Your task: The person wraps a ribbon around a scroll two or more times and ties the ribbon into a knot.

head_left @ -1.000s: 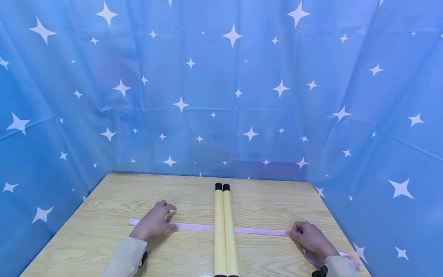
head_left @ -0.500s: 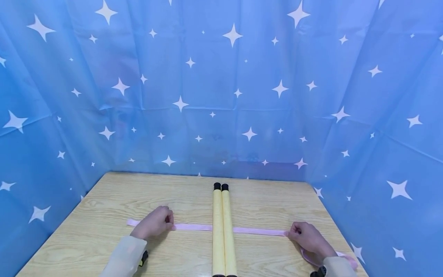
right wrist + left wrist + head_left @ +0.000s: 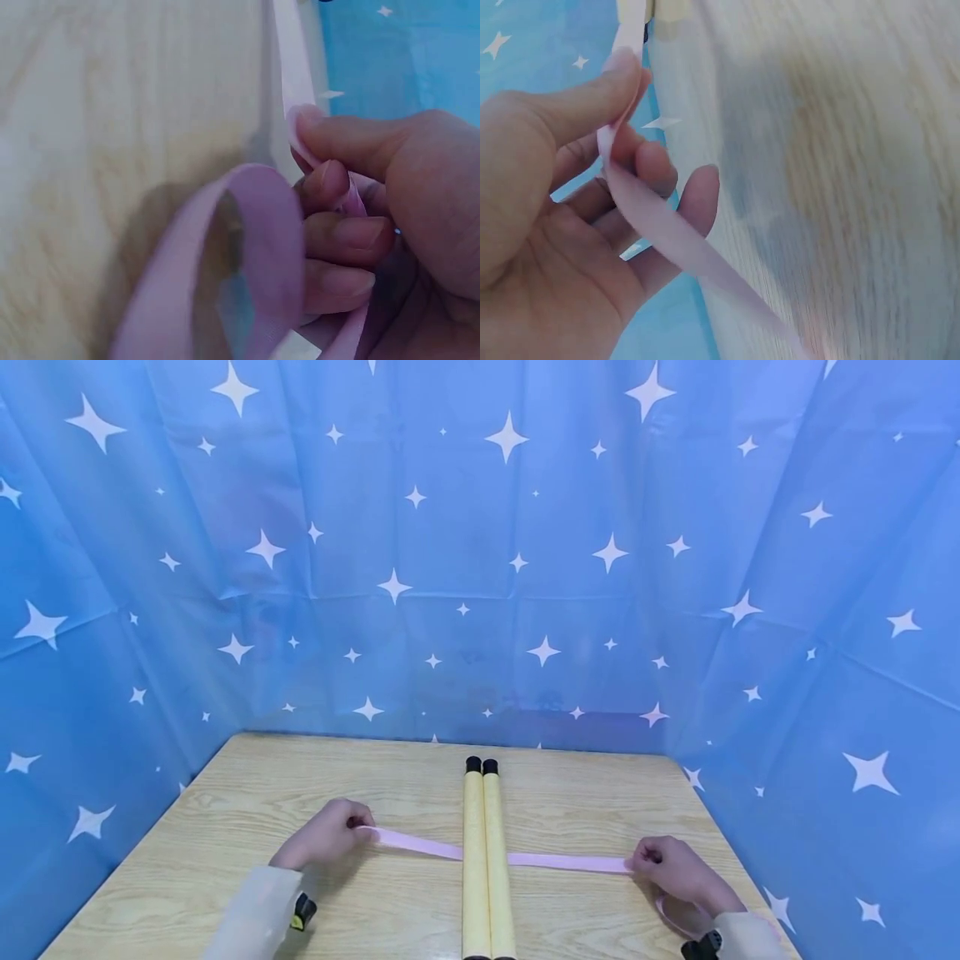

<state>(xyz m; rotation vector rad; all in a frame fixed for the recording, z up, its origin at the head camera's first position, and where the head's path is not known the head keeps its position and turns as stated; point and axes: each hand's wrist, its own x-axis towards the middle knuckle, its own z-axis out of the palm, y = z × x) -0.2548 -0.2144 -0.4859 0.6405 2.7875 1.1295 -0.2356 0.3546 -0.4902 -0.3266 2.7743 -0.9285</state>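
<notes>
A pink ribbon (image 3: 420, 844) runs crosswise beneath two pale yellow rolls with black end caps, the left roll (image 3: 475, 860) lying against the right roll (image 3: 497, 860). My left hand (image 3: 326, 833) pinches the ribbon between thumb and forefinger, raising that side off the table; in the left wrist view its tail hangs down across the palm. On the other side my right hand (image 3: 675, 866) pinches the ribbon close to the table. A loose loop of ribbon (image 3: 274, 247) hangs by the curled fingers in the right wrist view.
The wooden table (image 3: 360, 918) reaches back to a blue curtain (image 3: 465, 527) with white stars, which also closes in both sides. Each wrist wears a small black device, such as the left wrist device (image 3: 303, 912).
My left hand has closed from spread fingers into a pinch and lifted the ribbon's left part off the table. My right hand keeps its grip, and the rolls stay put.
</notes>
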